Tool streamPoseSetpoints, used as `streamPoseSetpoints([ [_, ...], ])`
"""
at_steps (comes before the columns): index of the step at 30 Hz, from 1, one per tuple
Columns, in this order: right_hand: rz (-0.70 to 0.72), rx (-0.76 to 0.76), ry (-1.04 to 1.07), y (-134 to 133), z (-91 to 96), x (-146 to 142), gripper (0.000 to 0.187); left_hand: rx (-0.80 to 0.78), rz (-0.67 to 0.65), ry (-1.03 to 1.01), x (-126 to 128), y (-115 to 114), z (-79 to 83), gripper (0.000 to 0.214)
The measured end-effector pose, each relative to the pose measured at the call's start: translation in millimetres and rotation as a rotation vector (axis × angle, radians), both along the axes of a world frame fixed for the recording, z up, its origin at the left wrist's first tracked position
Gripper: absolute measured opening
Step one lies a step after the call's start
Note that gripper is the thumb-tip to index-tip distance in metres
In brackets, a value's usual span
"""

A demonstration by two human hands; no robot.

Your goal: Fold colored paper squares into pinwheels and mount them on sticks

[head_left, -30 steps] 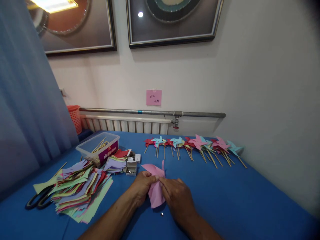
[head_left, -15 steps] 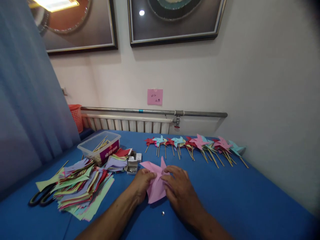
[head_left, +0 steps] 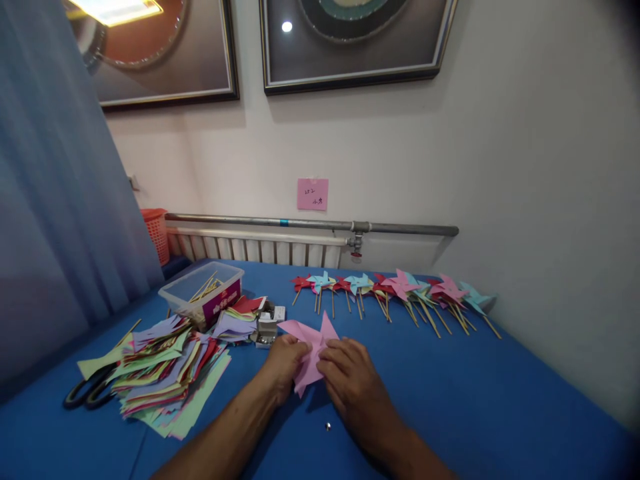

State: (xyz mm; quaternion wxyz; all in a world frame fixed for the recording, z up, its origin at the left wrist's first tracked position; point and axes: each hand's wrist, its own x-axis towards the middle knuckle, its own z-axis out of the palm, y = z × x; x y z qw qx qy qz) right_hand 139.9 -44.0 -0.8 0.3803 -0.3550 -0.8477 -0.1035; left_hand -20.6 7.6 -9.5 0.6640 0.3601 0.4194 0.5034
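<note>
Both hands are closed on a pink paper pinwheel (head_left: 311, 361) just above the blue table. My left hand (head_left: 286, 365) pinches it from the left, thumb lying near the middle. From the right, my right hand (head_left: 350, 380) presses a folded corner in toward the centre, its fingers hiding part of the paper. One pointed corner stands up at the back and another reaches out to the left. A small shiny metal piece (head_left: 328, 427) lies on the table in front of the paper, apart from both hands.
Stacked coloured paper (head_left: 165, 380) and black-handled scissors (head_left: 90, 390) lie at left. Behind them stand a clear plastic tub (head_left: 173, 293) with thin sticks and small boxes (head_left: 267, 330) with metal bits. Several stick-mounted pinwheels (head_left: 400, 285) line the back right. A wall and pipe (head_left: 410, 229) bound the table's rear.
My right hand has brought the near right part of the pink paper inward to the centre, so the sheet looks narrower. My left hand keeps its pinch.
</note>
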Motion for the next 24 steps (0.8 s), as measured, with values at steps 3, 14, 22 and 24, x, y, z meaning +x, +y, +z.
streamPoseSetpoints([
  [3, -0.031, -0.041, 0.015, 1.9, -0.6, -0.3, 0.007, 0.005, 0.051, 0.082, 3.4, -1.7, 3.5, 0.028],
  [14, -0.198, -0.188, 0.155, 1.4, -5.0, -6.3, 0.015, 0.019, 0.076, 0.094, 10.4, -6.6, 8.9, 0.024],
  [22, -0.374, -0.367, 0.291, 7.5, -6.6, -9.3, 0.017, 0.057, 0.012, 0.054, 13.6, -8.3, 3.2, 0.026],
  [24, -0.369, -0.387, 0.323, 8.5, -6.3, -9.1, 0.015, 0.058, 0.006, 0.043, 14.1, -9.3, 2.8, 0.027],
])
